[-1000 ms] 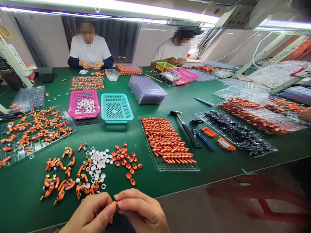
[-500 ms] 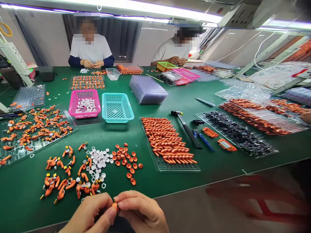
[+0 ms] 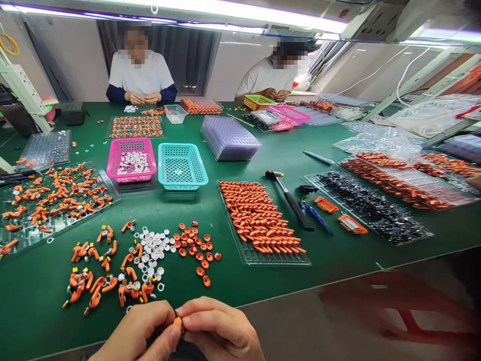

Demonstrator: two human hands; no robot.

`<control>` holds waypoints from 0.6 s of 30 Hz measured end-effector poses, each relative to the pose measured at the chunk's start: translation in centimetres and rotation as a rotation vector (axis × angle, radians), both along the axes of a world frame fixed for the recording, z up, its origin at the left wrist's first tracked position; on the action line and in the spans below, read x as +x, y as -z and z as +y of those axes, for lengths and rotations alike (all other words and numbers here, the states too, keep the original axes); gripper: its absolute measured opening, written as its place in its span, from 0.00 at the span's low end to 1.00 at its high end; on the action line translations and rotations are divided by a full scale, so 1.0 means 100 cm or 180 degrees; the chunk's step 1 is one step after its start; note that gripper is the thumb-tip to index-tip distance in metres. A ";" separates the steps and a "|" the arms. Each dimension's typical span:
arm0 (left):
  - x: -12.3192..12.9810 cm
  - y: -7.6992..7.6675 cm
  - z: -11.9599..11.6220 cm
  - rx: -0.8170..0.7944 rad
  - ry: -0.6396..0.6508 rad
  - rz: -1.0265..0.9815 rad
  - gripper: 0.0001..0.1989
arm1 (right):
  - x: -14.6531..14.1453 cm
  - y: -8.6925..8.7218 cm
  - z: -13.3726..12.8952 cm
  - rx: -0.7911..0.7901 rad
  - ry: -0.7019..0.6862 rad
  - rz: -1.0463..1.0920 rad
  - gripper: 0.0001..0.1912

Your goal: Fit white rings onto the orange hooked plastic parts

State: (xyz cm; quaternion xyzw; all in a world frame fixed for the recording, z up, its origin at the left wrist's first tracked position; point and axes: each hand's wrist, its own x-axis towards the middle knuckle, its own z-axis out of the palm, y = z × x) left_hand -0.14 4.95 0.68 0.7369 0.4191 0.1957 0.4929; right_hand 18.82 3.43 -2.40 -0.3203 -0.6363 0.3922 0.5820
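Observation:
Close to the front edge of the green table, my left hand (image 3: 145, 333) and my right hand (image 3: 220, 326) meet at the fingertips. Between them they pinch a small orange earbud (image 3: 178, 323), mostly covered by my fingers. Just beyond my left hand lie loose orange earbud shells (image 3: 96, 296) with yellow and silver parts on them. White round discs and rings (image 3: 153, 248) are heaped beside these. Several orange earbud caps (image 3: 194, 243) are scattered to the right of the white pieces.
A pink basket (image 3: 112, 173) with white pieces adjoins a turquoise basket (image 3: 182, 186). Clear trays (image 3: 270, 258) hold orange earbud parts. A hammer (image 3: 291, 200), a blue pen (image 3: 319, 220) and black parts (image 3: 370, 208) lie rightward. Two co-workers (image 3: 141, 75) sit opposite.
Both hands stay together on the orange earbud, with only a tiny shift of the fingers. The whole view has moved very slightly; the table's contents look the same.

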 end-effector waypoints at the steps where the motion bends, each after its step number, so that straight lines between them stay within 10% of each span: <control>1: -0.001 0.001 0.001 0.0046 0.0042 -0.0001 0.20 | 0.000 0.001 0.000 0.0007 0.0002 -0.0002 0.16; 13: 0.002 0.015 -0.002 0.1390 0.0183 -0.0203 0.18 | 0.001 0.002 -0.007 0.0263 0.0286 -0.0206 0.12; 18: 0.001 0.014 -0.002 0.1160 0.0247 -0.0068 0.17 | 0.001 0.006 -0.009 0.0151 0.0309 -0.0234 0.14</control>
